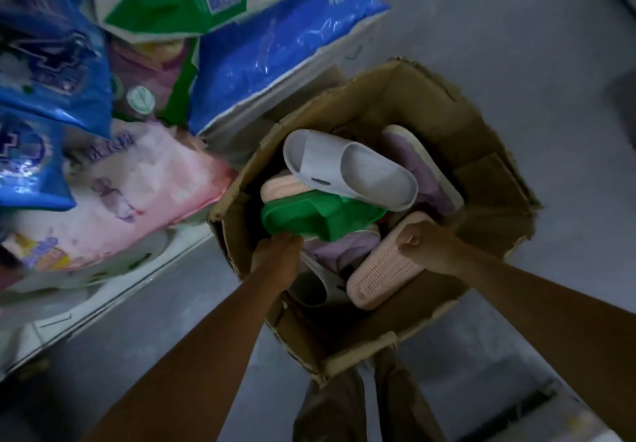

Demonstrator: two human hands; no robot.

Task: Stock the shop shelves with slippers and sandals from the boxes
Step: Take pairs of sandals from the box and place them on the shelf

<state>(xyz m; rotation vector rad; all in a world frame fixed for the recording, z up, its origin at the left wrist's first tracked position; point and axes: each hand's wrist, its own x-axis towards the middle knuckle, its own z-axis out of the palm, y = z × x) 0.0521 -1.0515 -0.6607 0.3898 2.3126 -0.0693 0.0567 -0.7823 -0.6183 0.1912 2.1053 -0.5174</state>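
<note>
Fingers of the left hand point(275, 256) curl over the near edge of the green slipper point(309, 216), while the right hand point(425, 245) closes in a fist round the top of the pink slipper point(382, 274) standing on end. Both slippers sit inside the open cardboard box point(488, 180) on the floor, the green one at its left side and the pink one toward its near right. Deeper in the box a white slipper point(351, 168) lies on top with a lilac slipper point(423, 163) behind it; left of the box, bagged packs point(113, 187) crowd a low shelf.
</note>
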